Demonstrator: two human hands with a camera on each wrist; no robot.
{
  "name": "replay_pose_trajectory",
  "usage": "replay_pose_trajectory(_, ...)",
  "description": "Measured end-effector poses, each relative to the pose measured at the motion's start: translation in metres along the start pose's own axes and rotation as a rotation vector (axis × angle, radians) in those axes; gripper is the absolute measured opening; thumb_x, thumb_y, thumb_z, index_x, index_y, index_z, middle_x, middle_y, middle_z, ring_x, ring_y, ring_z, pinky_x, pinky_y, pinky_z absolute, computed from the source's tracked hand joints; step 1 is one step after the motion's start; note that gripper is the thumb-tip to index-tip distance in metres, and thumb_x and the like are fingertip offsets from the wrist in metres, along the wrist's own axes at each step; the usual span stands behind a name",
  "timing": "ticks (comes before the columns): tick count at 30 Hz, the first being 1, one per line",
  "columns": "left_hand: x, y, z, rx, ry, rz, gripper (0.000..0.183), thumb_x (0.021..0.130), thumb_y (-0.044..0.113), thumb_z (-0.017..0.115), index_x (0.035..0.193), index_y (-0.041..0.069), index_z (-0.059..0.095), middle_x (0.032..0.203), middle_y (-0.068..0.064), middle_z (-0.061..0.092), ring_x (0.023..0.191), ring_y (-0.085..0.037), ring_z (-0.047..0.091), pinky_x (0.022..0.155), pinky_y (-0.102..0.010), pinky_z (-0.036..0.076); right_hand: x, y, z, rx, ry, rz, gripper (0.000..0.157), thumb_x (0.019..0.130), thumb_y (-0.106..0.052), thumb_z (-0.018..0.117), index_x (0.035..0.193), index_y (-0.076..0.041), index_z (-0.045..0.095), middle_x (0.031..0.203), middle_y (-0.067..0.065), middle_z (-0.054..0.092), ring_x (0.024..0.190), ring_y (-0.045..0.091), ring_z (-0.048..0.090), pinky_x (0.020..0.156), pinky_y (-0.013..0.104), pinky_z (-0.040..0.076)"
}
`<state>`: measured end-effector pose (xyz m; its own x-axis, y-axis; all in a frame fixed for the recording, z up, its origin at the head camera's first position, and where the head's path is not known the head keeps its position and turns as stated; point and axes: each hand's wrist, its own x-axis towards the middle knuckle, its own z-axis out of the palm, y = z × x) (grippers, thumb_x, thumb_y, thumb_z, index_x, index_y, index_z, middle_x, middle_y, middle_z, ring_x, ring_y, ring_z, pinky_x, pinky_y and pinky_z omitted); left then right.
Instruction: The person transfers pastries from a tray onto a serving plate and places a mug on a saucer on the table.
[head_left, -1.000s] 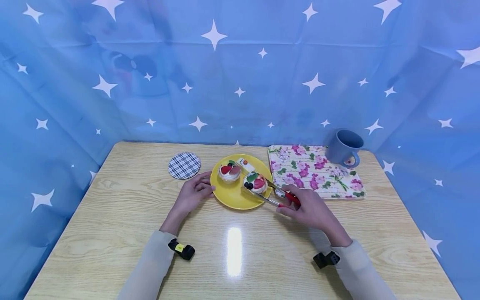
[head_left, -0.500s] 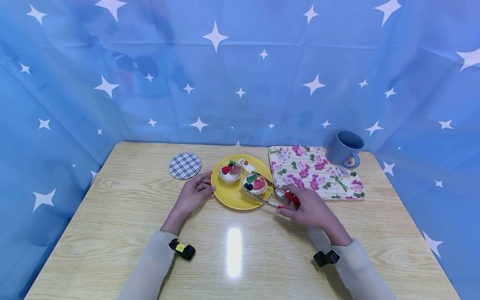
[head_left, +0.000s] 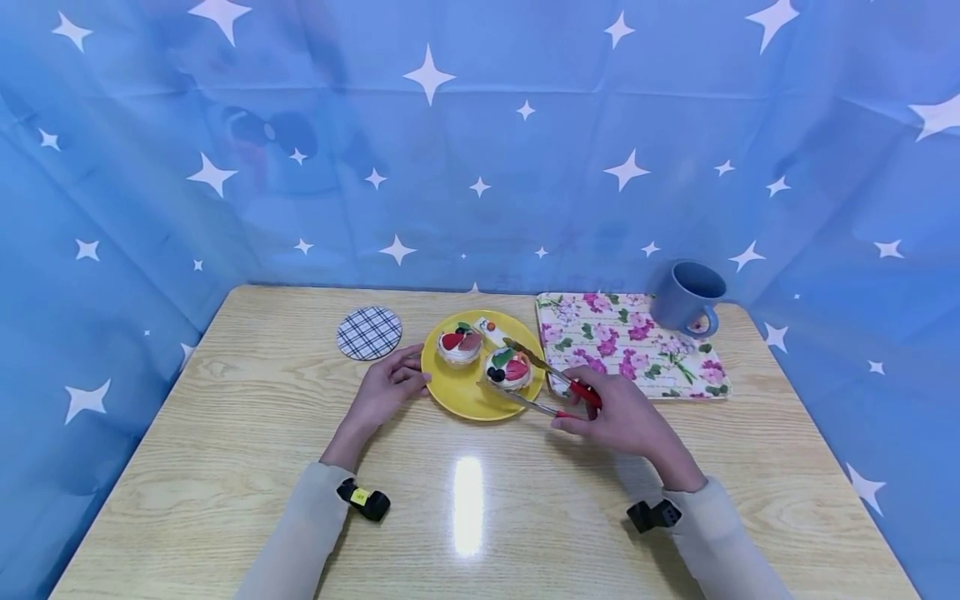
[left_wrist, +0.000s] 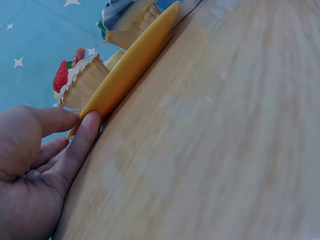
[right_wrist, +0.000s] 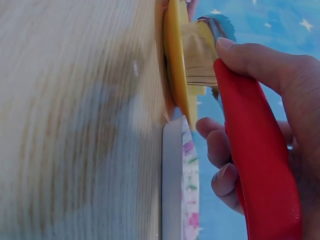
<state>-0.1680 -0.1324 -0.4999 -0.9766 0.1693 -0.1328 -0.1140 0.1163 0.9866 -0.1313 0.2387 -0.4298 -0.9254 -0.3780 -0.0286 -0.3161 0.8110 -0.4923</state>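
A yellow plate (head_left: 463, 400) holds two fruit-topped cupcakes and a small white cake piece (head_left: 491, 329). My left hand (head_left: 385, 389) pinches the plate's left rim between thumb and finger, as the left wrist view shows. In my right hand (head_left: 618, 417) are tongs with red handles (right_wrist: 260, 160). The tong arms stand apart on either side of the right cupcake (head_left: 510, 369), which sits on the plate. One tip lies beyond it, the other along its near side; whether they touch it I cannot tell. The left cupcake (head_left: 459, 345) sits near the left hand.
Right of the plate lies a floral tray (head_left: 637, 354), its left edge close to the plate. A blue mug (head_left: 684, 298) stands on the tray's far right corner. A checked round coaster (head_left: 369, 332) lies left of the plate. A starry blue curtain hangs behind the table.
The tong arms have spread wider around the right cupcake, the far tip moving away from it. The left hand and plate have stayed put.
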Motion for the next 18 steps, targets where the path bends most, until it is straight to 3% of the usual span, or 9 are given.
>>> replay_pose_trajectory(18, -0.0003, 0.0, 0.0005, -0.004, -0.003, -0.001, 0.057, 0.098, 0.008, 0.068, 0.152, 0.013, 0.049, 0.127, -0.019, 0.062, 0.098, -0.015, 0.069, 0.083, -0.029, 0.066, -0.0015, 0.0006, -0.0066, 0.096, 0.036, -0.013, 0.07, 0.082, -0.052, 0.084, 0.136, -0.013, 0.061, 0.091, 0.003, 0.068, 0.074, 0.016, 0.054, 0.059, 0.025, 0.046)
